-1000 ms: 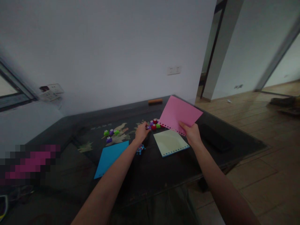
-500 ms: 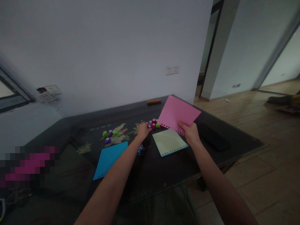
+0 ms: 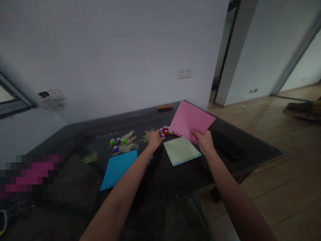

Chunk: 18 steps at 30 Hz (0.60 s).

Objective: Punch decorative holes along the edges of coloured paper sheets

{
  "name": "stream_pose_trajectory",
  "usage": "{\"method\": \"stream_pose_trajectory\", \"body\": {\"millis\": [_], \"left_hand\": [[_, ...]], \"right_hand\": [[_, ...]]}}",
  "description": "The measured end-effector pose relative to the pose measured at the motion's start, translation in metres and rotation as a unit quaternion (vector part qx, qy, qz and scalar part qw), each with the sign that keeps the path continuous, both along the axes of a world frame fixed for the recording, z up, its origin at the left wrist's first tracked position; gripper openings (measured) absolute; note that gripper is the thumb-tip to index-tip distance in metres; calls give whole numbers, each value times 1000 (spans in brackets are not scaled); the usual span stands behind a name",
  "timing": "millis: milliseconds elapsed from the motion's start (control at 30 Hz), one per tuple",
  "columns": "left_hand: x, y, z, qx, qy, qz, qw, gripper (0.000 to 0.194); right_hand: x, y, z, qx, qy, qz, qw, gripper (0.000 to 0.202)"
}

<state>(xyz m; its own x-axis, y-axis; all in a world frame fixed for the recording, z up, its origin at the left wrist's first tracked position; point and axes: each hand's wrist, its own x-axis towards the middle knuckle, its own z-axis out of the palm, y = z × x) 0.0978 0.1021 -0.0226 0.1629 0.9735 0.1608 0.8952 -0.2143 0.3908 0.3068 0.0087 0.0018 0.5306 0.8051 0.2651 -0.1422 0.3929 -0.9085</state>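
Note:
A pink hole-punched sheet (image 3: 189, 117) is raised at an angle, its lower edge pinched between the thumb and fingers of my right hand (image 3: 206, 141). My left hand (image 3: 154, 138) is at the left side of a cluster of small googly-eyed toys (image 3: 166, 133) in red, purple and green. Its thumb and fingertips close around a purple toy (image 3: 163, 135). Below the pink sheet lies a cream hole-punched sheet (image 3: 182, 150) with blue showing along its punched edge. A blue hole-punched sheet (image 3: 119, 169) lies left of my left forearm, which partly covers it.
Several more green and purple toys (image 3: 118, 142) stand on the dark table (image 3: 160, 190). Tiny blue pieces (image 3: 151, 158) lie beside my left forearm. A brown cylinder (image 3: 165, 107) is near the wall, and a black flat object (image 3: 229, 146) lies at right.
My left hand has shifted slightly right, and the purple toy at its fingertips has moved closer to the others. The pink sheet and my right hand have hardly moved.

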Motion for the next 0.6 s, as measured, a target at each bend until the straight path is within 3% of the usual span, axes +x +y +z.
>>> {"method": "stream_pose_trajectory", "body": {"millis": [267,467,600], "left_hand": [[19,-9,2,79,20,-84,993,25],[36,-7,4,87,43,-96,991,31],[32,-6,7,112,19,-112,987,37]], "right_hand": [[1,1,-1,1,8,4,1000,39],[1,1,-1,-1,-4,4,1000,40],[3,5,-7,-18,-27,24,999,40]]}}
